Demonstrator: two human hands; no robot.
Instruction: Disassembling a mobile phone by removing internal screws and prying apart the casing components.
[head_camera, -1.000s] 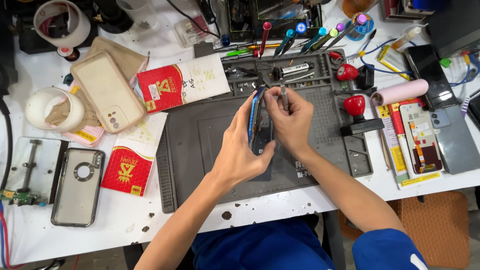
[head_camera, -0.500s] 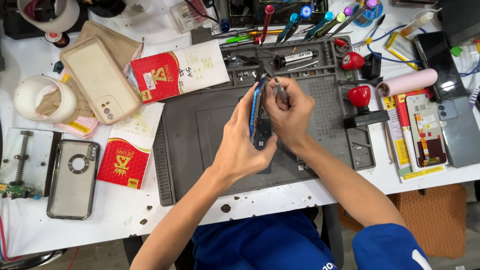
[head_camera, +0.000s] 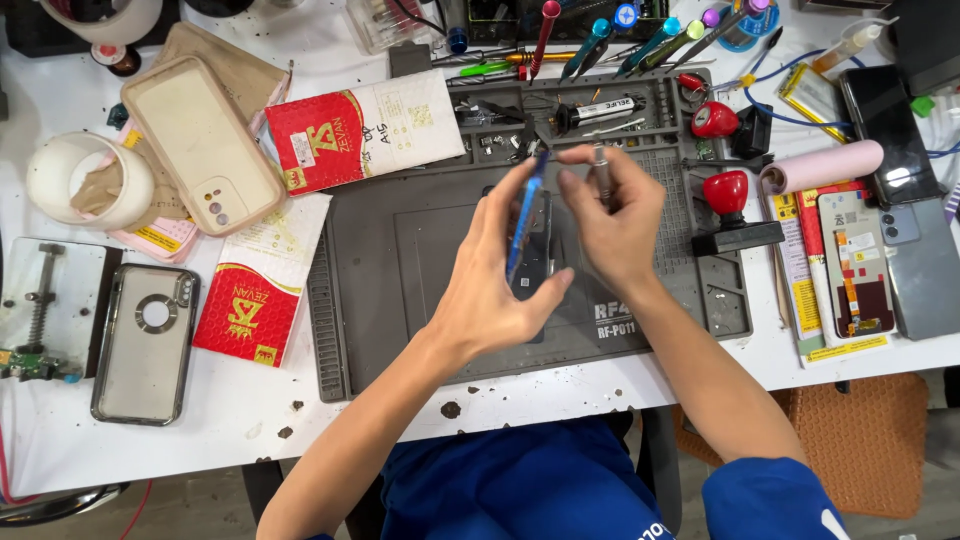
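Observation:
My left hand (head_camera: 492, 290) grips a blue-edged phone (head_camera: 528, 232), held on edge above the grey work mat (head_camera: 390, 290). The phone's open back faces my right hand (head_camera: 615, 215). That hand pinches a thin metal tool (head_camera: 601, 172), its upper end sticking out above the fingers beside the phone's top end. Both hands hover over the middle of the mat, close together.
Red and white packets (head_camera: 365, 125) (head_camera: 255, 290) lie left of the mat. Clear phone cases (head_camera: 200, 145) (head_camera: 140, 345), a tape roll (head_camera: 75, 180) and a small clamp jig (head_camera: 40, 310) sit far left. Screwdrivers (head_camera: 590, 45) at the back; red knobs (head_camera: 727, 190), pink roll (head_camera: 822, 167) and phones (head_camera: 925, 265) at right.
Both hands have stayed together over the mat with the phone. The camera has shifted a little, and the right hand's fingers have lifted the tool slightly higher along the phone's top.

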